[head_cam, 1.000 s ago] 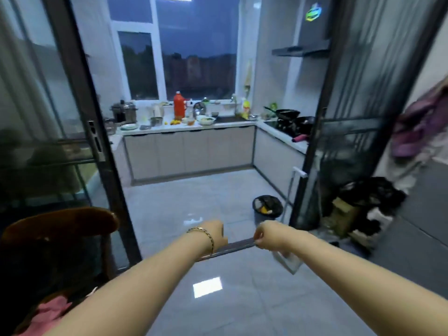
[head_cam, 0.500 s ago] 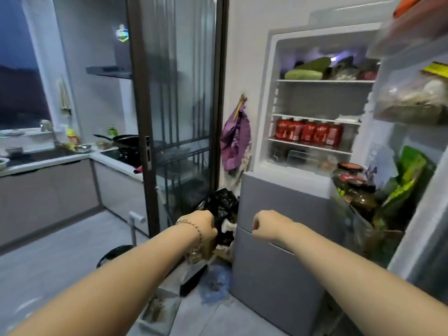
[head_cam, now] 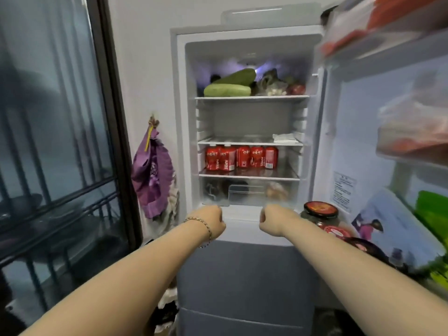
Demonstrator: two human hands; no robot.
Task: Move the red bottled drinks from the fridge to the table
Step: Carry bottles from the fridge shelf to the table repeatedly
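Observation:
The fridge (head_cam: 184,122) stands straight ahead with its upper door swung open to the right. Several red bottled drinks (head_cam: 241,157) stand in a row on the third shelf, towards its left side. My left hand (head_cam: 211,221) and my right hand (head_cam: 274,219) are both held out in front of me as closed fists with nothing in them. They hang side by side below the drinks' shelf, level with the bottom of the fridge compartment and apart from the bottles. No table is in view.
Green gourds (head_cam: 228,89) lie on the top shelf. The open door (head_cam: 349,132) at right holds jars (head_cam: 320,210) and green packets. A purple bag (head_cam: 151,175) hangs on the wall left of the fridge. A dark glass sliding door (head_cam: 58,141) fills the left side.
The view has swung from the kitchen round to the open fridge, which now sits centred and closer. Both fists stay closed and stretched out in front.

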